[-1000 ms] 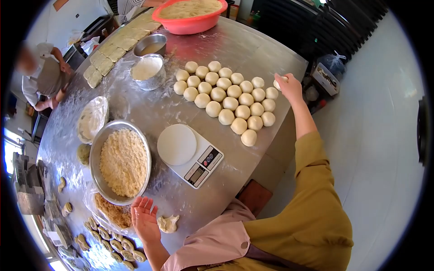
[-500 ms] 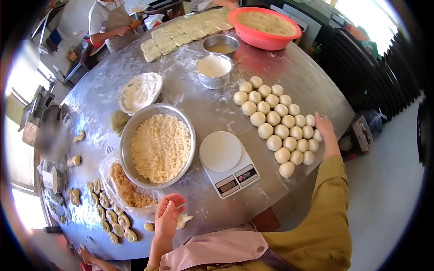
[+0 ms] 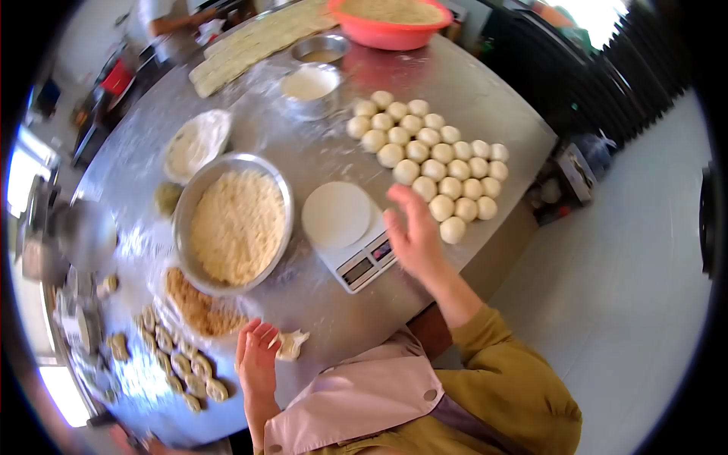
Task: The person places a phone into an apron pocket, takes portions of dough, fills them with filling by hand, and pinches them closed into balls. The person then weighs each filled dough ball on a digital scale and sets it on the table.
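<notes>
My right hand (image 3: pixel 415 236) hangs over the right edge of the white kitchen scale (image 3: pixel 337 214), its thumb and fingers apart with nothing between them. Just beyond it lies a tight cluster of round dough balls (image 3: pixel 431 167). Close to the table's near edge, my left hand (image 3: pixel 258 358) is raised with loosely bent fingers, holding nothing I can see. A torn scrap of dough (image 3: pixel 291 345) lies beside it. Ahead of that hand is an open plastic bag of brown crumbly filling (image 3: pixel 199 303), next to a steel bowl (image 3: pixel 286 208) of pale crumbly mixture (image 3: pixel 236 227).
Small shaped pastries (image 3: pixel 180 364) lie at the lower left. A floury dish (image 3: pixel 199 144), a metal pot of white powder (image 3: pixel 310 89), a smaller metal bowl (image 3: pixel 320 50) and a red basin (image 3: pixel 394 34) stand farther back. Another person (image 3: pixel 171 30) stands behind a flattened dough sheet (image 3: pixel 258 47).
My right hand has moved left from the far side of the dough balls to the scale. The balls on the right edge sit slightly differently. My left hand's fingers have turned and loosened. The view has shifted.
</notes>
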Action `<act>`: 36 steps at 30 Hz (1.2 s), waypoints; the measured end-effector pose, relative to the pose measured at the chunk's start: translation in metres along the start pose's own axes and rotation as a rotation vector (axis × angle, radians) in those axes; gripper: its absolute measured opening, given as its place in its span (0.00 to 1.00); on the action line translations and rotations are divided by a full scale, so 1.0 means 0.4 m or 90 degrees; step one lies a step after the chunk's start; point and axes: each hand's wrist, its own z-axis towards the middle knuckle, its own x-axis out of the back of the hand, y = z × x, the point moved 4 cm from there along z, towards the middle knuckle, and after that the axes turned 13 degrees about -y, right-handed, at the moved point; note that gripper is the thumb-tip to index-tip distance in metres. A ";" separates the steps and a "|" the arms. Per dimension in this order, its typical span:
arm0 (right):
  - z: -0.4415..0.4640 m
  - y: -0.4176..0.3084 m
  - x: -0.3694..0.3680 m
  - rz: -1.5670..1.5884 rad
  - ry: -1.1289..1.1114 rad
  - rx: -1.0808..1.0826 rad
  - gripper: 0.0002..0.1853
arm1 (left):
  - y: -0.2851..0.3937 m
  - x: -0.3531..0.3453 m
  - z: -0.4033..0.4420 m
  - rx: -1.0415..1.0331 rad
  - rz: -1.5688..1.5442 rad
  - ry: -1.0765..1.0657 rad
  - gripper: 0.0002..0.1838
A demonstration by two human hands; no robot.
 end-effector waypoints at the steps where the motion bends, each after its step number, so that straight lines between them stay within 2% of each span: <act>1: -0.020 -0.061 -0.054 0.054 -0.065 0.025 0.16 | 0.004 0.014 -0.017 -0.007 -0.007 0.018 0.21; 3: -0.065 -0.154 -0.176 0.195 -0.231 0.048 0.14 | 0.018 0.026 -0.048 -0.013 0.001 0.032 0.19; 5: -0.110 -0.230 -0.274 0.179 -0.346 0.089 0.11 | 0.031 0.055 -0.091 -0.009 0.029 0.080 0.18; 7: -0.151 -0.292 -0.351 0.197 -0.400 0.120 0.09 | 0.042 0.099 -0.148 -0.042 0.041 0.135 0.16; 9: -0.187 -0.328 -0.393 0.208 -0.499 0.088 0.09 | 0.030 0.170 -0.211 -0.086 0.043 0.197 0.13; 11: -0.217 -0.334 -0.436 0.204 -0.538 0.101 0.09 | 0.009 0.264 -0.279 -0.109 0.066 0.295 0.10; 15: -0.235 -0.358 -0.486 0.168 -0.576 0.114 0.08 | -0.020 0.398 -0.390 -0.178 -0.105 0.447 0.06; 21: -0.271 -0.402 -0.550 0.143 -0.625 0.102 0.08 | -0.003 0.453 -0.397 -0.263 -0.239 0.365 0.08; 26: -0.284 -0.422 -0.575 0.139 -0.646 0.121 0.09 | 0.018 0.442 -0.359 -0.261 -0.361 0.299 0.15; 34: -0.260 -0.397 -0.561 0.110 -0.623 0.096 0.08 | 0.084 0.362 -0.258 -0.301 -0.453 0.024 0.22; 36: -0.261 -0.382 -0.556 0.091 -0.612 0.125 0.07 | 0.096 0.331 -0.228 -0.260 -0.477 0.109 0.21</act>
